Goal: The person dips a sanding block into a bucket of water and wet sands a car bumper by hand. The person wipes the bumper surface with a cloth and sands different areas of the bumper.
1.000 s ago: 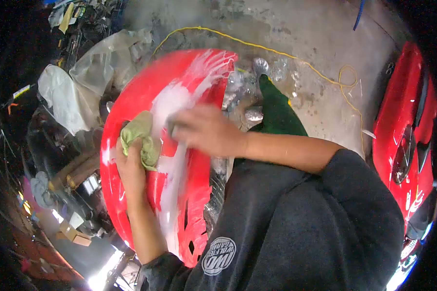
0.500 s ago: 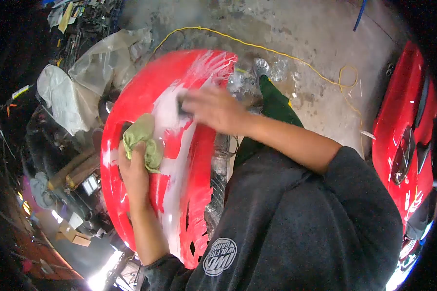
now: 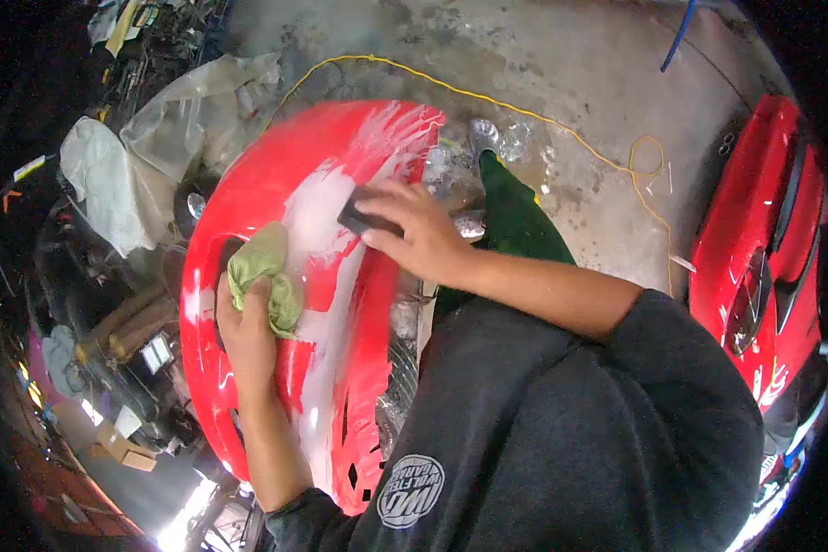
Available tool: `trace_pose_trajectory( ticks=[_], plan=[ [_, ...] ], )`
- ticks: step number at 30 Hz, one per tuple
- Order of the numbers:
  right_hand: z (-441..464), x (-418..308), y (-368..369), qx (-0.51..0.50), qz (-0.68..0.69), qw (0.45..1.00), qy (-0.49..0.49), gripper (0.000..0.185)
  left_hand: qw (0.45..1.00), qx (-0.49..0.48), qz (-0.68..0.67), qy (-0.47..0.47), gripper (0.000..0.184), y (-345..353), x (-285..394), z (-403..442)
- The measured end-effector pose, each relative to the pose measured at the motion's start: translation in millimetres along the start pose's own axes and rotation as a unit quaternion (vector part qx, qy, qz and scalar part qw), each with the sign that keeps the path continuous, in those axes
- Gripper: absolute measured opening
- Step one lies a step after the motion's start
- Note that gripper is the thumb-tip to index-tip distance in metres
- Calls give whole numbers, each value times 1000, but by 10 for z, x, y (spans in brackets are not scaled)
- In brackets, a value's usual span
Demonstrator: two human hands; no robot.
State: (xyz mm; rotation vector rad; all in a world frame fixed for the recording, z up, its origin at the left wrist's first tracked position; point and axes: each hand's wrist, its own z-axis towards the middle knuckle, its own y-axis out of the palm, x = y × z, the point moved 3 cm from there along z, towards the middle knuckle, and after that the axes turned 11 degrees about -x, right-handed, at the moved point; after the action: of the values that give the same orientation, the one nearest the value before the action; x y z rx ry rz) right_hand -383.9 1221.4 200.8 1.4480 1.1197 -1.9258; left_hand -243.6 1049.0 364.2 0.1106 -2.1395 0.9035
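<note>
A red car bumper (image 3: 248, 189) lies in front of me, with whitish sanded patches and streaks along its face. My right hand (image 3: 414, 225) is closed around a dark sanding block (image 3: 368, 216), which rests on the pale patch near the bumper's middle. A crumpled green cloth (image 3: 271, 267) is bunched in my left hand (image 3: 248, 327), whose fingers are closed on it at the edge of the bumper's opening. Part of the left fingers is hidden under the cloth.
A yellow hose or cord (image 3: 451, 87) runs over the concrete floor (image 3: 580, 55). Another glossy red car part (image 3: 754, 221) stands at the right. Plastic sheeting (image 3: 110, 189) and clutter lie at the left. A cardboard box (image 3: 124, 448) sits at lower left.
My right hand has shifted slightly right and down with the sanding block, which now shows more clearly. My left hand still holds the cloth in about the same place on the bumper.
</note>
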Motion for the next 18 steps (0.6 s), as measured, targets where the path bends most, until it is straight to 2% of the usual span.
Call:
trace_pose_trajectory(
  ticks=[3, 4, 7, 8, 11, 12, 15, 16, 17, 18],
  plan=[
    [459, 879, 61, 15, 113, 989, 99, 44, 1000, -9, -10, -2, 34, -14, -22, -14],
    [549, 945, 6, 57, 106, 979, 165, 44, 1000, -7, 5, -2, 34, -29, -39, -23],
    [211, 376, 123, 90, -15, 991, 94, 41, 1000, -4, 18, -10, 35, -16, -55, 25],
    [115, 247, 120, 108, 1, 992, 71, 39, 1000, -3, 1, -21, 35, 6, -13, 6],
    [449, 578, 45, 85, 48, 990, 103, 39, 1000, -4, -5, -17, 35, -16, 21, -18],
    [653, 937, 94, 108, 41, 987, 111, 38, 1000, -3, -2, -9, 35, -13, 25, -23],
    [625, 783, 173, 140, 24, 980, 142, 39, 1000, -4, -2, -18, 36, -17, 0, -1],
    [506, 482, 138, 138, 4, 989, 58, 40, 1000, 1, -16, -19, 36, 8, 6, 23],
    [379, 312, 143, 85, -3, 993, 81, 41, 999, 4, -28, -25, 37, 21, 13, 1],
    [407, 379, 144, 93, -7, 994, 63, 41, 999, 3, -37, -32, 37, 13, 9, -33]
  ],
)
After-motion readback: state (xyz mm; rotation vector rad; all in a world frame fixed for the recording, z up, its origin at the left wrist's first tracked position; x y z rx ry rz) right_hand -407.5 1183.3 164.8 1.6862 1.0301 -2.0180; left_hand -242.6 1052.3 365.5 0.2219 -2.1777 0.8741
